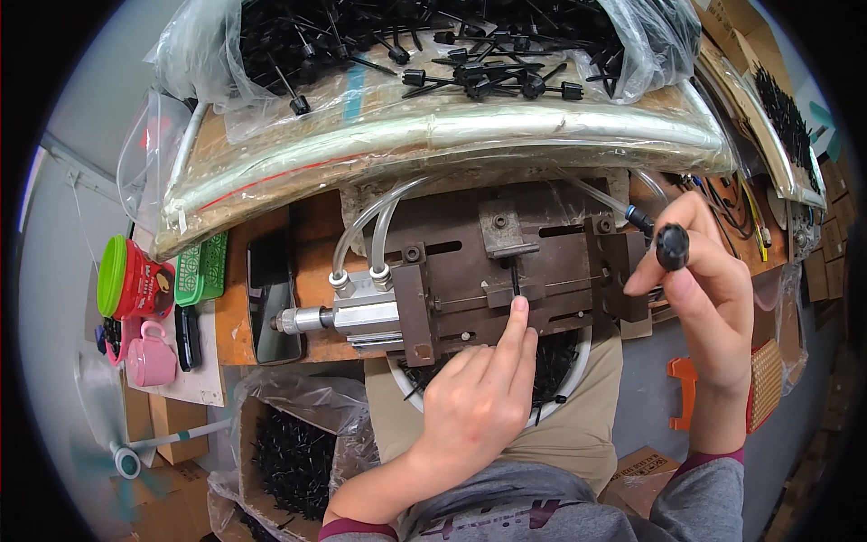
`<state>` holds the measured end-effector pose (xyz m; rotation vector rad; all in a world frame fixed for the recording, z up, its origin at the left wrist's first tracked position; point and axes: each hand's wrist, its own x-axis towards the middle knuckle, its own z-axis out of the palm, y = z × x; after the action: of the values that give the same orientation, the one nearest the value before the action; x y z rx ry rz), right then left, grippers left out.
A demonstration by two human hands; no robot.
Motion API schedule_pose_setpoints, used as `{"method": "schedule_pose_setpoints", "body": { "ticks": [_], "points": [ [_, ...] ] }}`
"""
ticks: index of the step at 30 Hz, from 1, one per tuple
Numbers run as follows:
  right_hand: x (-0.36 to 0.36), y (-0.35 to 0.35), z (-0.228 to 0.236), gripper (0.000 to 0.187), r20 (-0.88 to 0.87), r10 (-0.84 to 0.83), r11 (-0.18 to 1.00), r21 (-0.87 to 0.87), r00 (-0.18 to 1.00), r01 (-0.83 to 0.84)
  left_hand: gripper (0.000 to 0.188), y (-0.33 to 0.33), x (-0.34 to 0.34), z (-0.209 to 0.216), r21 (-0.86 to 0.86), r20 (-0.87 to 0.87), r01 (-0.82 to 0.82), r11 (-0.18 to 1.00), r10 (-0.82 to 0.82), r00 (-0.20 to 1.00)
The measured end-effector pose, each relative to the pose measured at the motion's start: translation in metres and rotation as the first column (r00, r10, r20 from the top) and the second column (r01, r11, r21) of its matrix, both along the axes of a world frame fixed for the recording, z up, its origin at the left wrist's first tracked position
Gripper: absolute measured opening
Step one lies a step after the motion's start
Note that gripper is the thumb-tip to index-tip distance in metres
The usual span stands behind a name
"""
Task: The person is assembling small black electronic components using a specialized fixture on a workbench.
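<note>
My left hand (483,388) reaches over the near side of a dark metal fixture (560,262). Its forefinger is stretched out and the tip touches a thin black rod (517,278) lying in the fixture's middle, below a small bolted metal block (501,221). The other fingers bend loosely, and nothing shows in them. At the fixture's right end, my right hand (709,289) is raised, thumb and fingers closed around a glossy black round-ended piece (672,246). Its far end is hidden, so I cannot tell whether it is loose or attached.
A plastic-lined tray (433,126) of black crown-headed rods spans the back. A silver air cylinder (366,321) with clear hoses sits left, beside a phone (273,294). Farther left are a green basket (200,271) and pink cup (152,354). Below stands a lined box (339,443) of black parts.
</note>
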<state>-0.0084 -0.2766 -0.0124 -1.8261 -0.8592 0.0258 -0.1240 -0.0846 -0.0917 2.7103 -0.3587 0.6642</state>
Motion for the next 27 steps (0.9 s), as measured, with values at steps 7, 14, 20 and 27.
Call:
{"method": "schedule_pose_setpoints", "body": {
  "ticks": [7, 14, 20, 27],
  "points": [
    [-0.018, -0.005, -0.002, 0.019, 0.047, -0.179, 0.981, 0.085, 0.983, 0.175, 0.031, 0.002, 0.002, 0.005, 0.01, -0.032, 0.005, 1.0, -0.005, 0.999],
    [-0.036, -0.005, -0.012, 0.036, 0.083, -0.056, 0.991, 0.124, 0.995, 0.045, 0.035, 0.033, 0.036, 0.057, -0.206, 0.111, 0.086, 0.975, -0.064, 0.992],
    [-0.053, 0.01, -0.041, 0.029, 0.272, 0.032, 0.993, -0.118, 0.962, 0.0, 0.03, 0.082, 0.14, 0.094, 0.096, 0.465, 0.015, 0.995, -0.058, 0.883],
    [-0.061, 0.031, -0.079, 0.018, 0.516, 0.091, 0.936, -0.336, 0.852, 0.103, 0.024, 0.084, 0.156, 0.098, 0.044, 0.252, 0.06, 0.997, -0.069, 0.965]
  ]
}}
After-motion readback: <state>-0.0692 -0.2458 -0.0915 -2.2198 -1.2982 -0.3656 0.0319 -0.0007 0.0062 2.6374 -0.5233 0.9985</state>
